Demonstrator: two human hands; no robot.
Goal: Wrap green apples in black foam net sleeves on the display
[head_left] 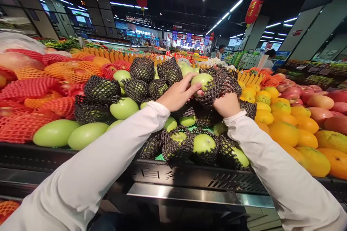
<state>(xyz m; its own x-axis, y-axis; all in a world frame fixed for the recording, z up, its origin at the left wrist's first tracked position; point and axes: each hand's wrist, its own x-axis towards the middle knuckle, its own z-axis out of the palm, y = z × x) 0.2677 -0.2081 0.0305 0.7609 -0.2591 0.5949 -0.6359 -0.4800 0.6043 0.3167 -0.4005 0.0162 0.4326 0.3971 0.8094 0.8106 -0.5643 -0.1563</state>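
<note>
A smooth, round green melon (pixel 202 81) is held up between my hands above the pile, partly inside a black foam net sleeve (pixel 223 83). My left hand (pixel 180 94) grips the bare green side with thumb and fingers. Closed around the net on the right is my right hand (pixel 227 104), its fingers partly hidden behind the mesh. Below them, netted melons (pixel 204 143) line the front of the black display tray (pixel 184 175). More netted melons (pixel 141 69) are stacked behind to the left, with bare green melons (pixel 124 108) among them.
Red and orange netted fruit (pixel 29 90) is heaped at left. Two bare green melons (pixel 88 135) lie at the tray's front left. Oranges (pixel 283 133) and reddish fruit (pixel 321 103) fill the right. An orange picket divider (pixel 114 56) runs behind. A person (pixel 220 52) stands farther off.
</note>
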